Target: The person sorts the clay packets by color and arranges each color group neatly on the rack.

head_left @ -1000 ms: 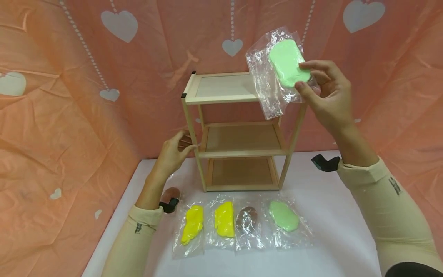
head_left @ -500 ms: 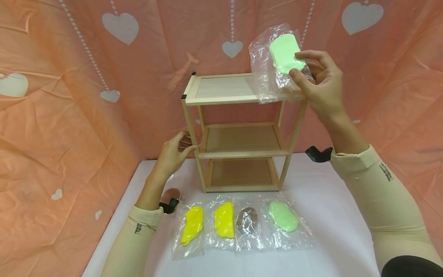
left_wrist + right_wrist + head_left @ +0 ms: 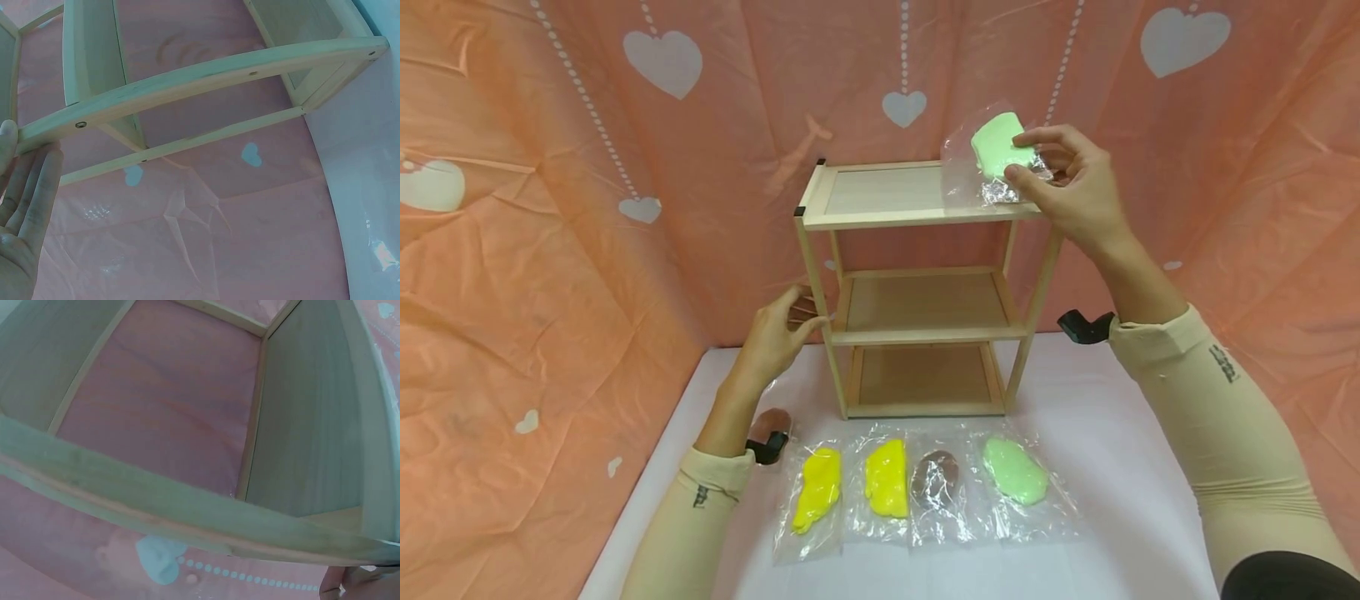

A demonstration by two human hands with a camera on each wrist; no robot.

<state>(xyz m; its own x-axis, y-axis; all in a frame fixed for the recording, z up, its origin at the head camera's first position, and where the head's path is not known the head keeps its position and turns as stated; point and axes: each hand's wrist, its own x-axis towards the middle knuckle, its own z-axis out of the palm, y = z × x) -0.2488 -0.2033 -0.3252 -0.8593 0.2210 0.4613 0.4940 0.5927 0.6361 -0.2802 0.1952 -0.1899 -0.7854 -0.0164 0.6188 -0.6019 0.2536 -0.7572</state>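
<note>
My left hand grips the front left post of a three-tier wooden shelf, thumb in front and fingers behind. In the left wrist view the thumb and fingers of this hand lie on either side of the post. My right hand pinches a clear plastic bag with a flat light green clay piece over the right part of the top tier. In the right wrist view only a bit of the right hand shows at the lower right corner, behind the shelf frame.
In front of the shelf lie bagged flat pieces: two yellow ones, a brown one and a light green one. Another brown piece lies by the left wrist. A pink heart-patterned cloth hangs behind the white table.
My right hand has moved left and, lately, down with the bagged green piece, bringing it lower over the top tier. The left hand stays on the post.
</note>
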